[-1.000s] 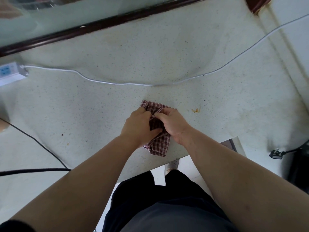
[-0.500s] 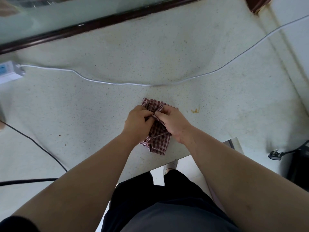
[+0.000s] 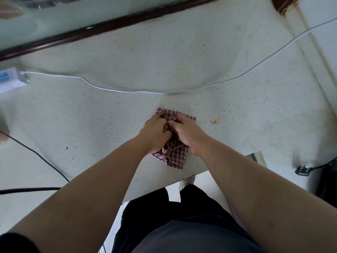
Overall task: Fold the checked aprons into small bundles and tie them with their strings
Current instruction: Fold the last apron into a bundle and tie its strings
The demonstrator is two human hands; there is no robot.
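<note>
On countertop (image 3: 182, 61), left hand (image 3: 155, 134) and right hand (image 3: 189, 134) half hide apron (image 3: 177, 157).

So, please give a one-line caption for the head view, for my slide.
Left hand and right hand pinch the string round a folded checked apron on the counter.

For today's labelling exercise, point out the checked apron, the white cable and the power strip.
checked apron (image 3: 177, 158), head view, near corner of the cloth.
white cable (image 3: 145, 92), head view, middle of its run.
power strip (image 3: 9, 80), head view, top face.
</note>
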